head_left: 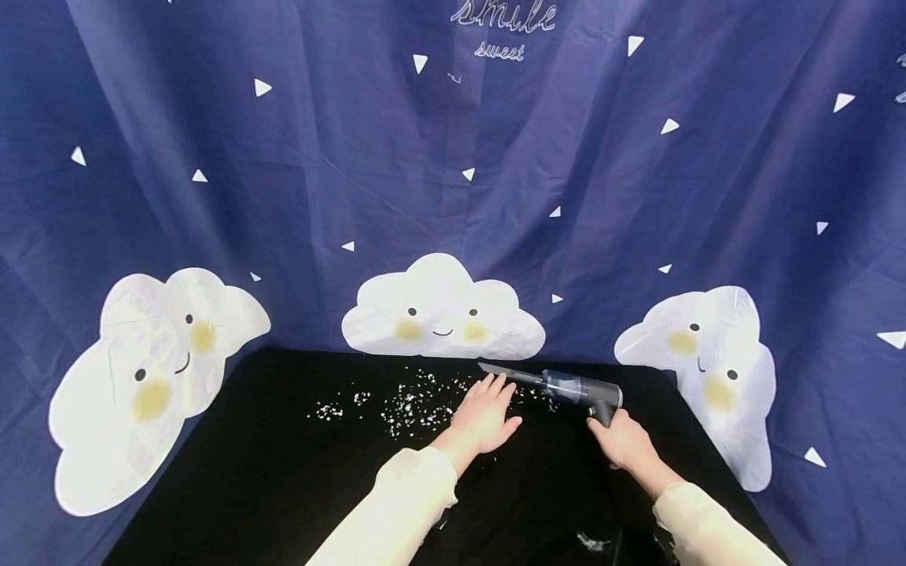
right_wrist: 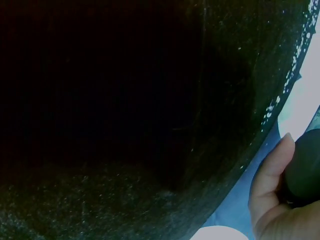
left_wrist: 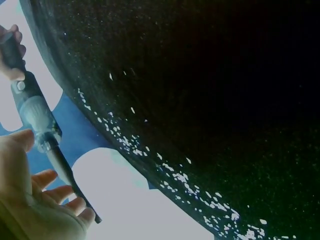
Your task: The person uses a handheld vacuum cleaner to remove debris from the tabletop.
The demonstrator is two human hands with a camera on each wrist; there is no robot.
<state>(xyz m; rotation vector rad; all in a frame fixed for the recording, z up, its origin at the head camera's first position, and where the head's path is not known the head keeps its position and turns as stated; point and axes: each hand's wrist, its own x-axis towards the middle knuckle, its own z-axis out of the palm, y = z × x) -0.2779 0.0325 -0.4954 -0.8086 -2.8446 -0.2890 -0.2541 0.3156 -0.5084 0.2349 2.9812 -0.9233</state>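
A small grey handheld vacuum (head_left: 566, 388) with a clear dust cup and a long thin nozzle lies over the black cloth (head_left: 297, 472). My right hand (head_left: 623, 440) grips its handle (right_wrist: 304, 167). The nozzle tip (head_left: 484, 366) points left, just behind my left hand (head_left: 487, 415). That hand rests flat with straight fingers on the cloth beside a scatter of white paper scraps (head_left: 410, 401). In the left wrist view the vacuum (left_wrist: 37, 117) runs past my open left palm (left_wrist: 35, 210), and scraps (left_wrist: 175, 175) dot the cloth near its edge.
A dark blue curtain (head_left: 453, 157) with white smiling clouds hangs right behind the table and drapes its sides. Another white scrap (head_left: 591, 541) lies near the front edge between my sleeves.
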